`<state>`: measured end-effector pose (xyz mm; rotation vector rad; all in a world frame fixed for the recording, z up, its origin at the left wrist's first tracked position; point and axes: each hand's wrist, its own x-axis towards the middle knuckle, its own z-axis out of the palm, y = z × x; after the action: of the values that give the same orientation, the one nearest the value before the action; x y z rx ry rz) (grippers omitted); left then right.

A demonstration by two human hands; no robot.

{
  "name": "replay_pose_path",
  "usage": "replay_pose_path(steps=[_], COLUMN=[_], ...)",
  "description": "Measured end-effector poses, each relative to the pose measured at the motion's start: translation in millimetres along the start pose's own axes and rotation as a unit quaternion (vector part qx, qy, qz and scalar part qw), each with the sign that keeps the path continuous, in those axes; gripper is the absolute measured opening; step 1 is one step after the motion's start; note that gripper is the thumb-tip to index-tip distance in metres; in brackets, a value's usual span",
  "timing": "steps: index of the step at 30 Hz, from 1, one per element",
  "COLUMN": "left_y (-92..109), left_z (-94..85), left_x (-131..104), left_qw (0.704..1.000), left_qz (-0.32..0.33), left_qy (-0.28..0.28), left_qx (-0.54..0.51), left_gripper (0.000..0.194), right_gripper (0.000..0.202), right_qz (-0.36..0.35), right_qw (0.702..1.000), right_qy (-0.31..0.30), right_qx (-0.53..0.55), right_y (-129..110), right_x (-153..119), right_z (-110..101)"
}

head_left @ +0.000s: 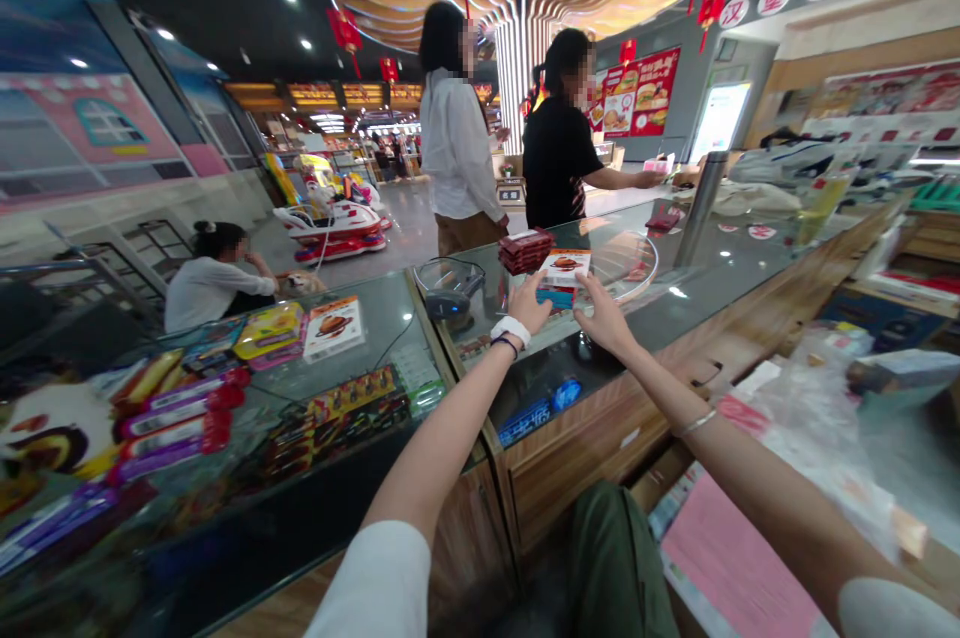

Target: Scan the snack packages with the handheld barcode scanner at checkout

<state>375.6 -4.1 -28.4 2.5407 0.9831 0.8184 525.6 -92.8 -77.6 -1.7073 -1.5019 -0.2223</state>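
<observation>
A small white box (pixel 566 266) with a brown food picture on its top rests on a blue box (pixel 556 297) over the glass counter. My left hand (pixel 530 306) grips the stack's left side, thumb and fingers at the near corner. On the opposite side, my right hand (pixel 604 320) has its thumb and fingers against the white box's right edge. Just left of the stack stands a pile of dark red packets (pixel 525 250). A black handheld scanner (pixel 450 301) lies on the glass left of my left hand.
The glass counter (pixel 480 358) runs across in front of me. On its left lie another white box (pixel 334 328), a yellow pack (pixel 270 330) and purple-and-red packages (pixel 184 413). A metal post (pixel 701 208) rises at the right. Two people stand beyond the counter; another sits at the left.
</observation>
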Motion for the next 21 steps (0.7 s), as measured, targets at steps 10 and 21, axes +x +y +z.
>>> replay_pose_path(steps=[10, 21], left_y=[13.7, -31.2], left_z=[-54.3, -132.5], left_x=[-25.3, -73.4], left_qw=[0.994, 0.978], left_qz=[0.023, -0.023], left_qy=[0.107, 0.165], left_qx=[-0.002, 0.126], left_gripper=[0.056, 0.047], right_gripper=[0.045, 0.037], right_qz=[-0.001, -0.053], right_qw=[0.991, 0.993], right_qy=[0.122, 0.105], right_qx=[-0.05, -0.015], right_y=[-52.2, -138.4], right_x=[15.4, 37.5], right_z=[-15.0, 17.1])
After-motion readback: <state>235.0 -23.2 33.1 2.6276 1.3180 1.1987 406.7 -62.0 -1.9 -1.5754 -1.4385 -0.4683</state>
